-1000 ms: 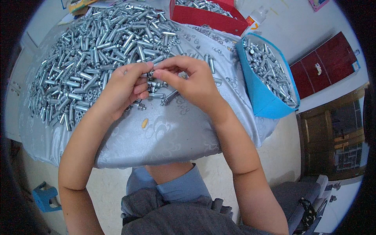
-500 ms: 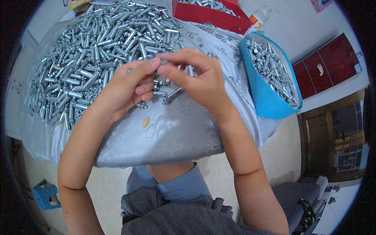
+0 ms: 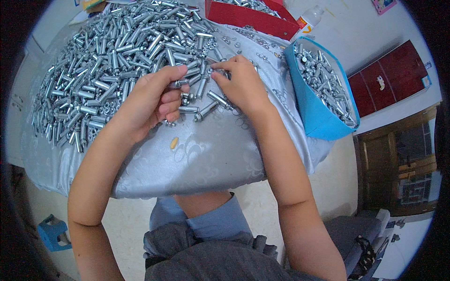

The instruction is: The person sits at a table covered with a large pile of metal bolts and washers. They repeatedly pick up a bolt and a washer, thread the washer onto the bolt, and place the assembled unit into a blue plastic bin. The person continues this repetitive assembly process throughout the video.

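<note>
A silvery patterned tablecloth [image 3: 201, 159] carries a broad heap of short bright steel bolts [image 3: 108, 61] — the landmark. At the heap's right stands a blue plastic bin of bolts [image 3: 318, 93]. At its near edge, the left hand [image 3: 150, 100] pinches one steel bolt [image 3: 176, 84]; the right hand [image 3: 239, 84] — fingertips closed on a small metal part [image 3: 216, 65], too small to tell.

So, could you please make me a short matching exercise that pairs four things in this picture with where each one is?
Things:
1. blue bin
2. red tray
3. heap of metal sleeves
4. small blue stool

Places:
A. on the floor, lower left
B. at the table's right edge, full of metal parts
C. at the table's far edge
D. spread over the left of the grey cloth

Pairs: 1-B, 2-C, 3-D, 4-A
</note>
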### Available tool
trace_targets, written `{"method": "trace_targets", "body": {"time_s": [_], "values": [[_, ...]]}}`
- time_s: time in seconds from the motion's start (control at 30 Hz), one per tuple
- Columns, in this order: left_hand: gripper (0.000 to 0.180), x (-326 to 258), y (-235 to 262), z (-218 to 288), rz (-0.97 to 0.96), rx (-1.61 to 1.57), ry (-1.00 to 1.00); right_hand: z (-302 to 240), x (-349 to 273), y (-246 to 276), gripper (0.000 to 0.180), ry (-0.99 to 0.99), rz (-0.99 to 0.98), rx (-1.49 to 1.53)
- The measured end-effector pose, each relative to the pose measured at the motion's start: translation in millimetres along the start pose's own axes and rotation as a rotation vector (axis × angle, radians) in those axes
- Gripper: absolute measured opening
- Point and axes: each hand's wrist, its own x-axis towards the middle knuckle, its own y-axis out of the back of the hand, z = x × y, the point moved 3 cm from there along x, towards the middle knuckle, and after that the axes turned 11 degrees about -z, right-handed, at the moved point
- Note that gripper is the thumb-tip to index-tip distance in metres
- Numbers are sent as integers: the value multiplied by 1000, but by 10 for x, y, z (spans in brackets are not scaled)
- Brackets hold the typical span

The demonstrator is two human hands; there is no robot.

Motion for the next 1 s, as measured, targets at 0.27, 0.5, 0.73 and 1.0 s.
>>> {"method": "trace_targets", "body": {"time_s": [0.27, 0.5, 0.73, 1.0], "values": [[36, 40, -26, -23, 63, 71, 9, -14, 19, -21, 17, 19, 50, -50], [37, 29, -2, 10, 99, 4, 3, 32, -17, 113, 18, -36, 84, 313], [39, 27, -7, 15, 105, 17, 2, 16, -21, 134, 15, -78, 10, 640], [39, 18, -14, 16, 99, 39, 4, 13, -21, 164, 18, -57, -20, 594]]}}
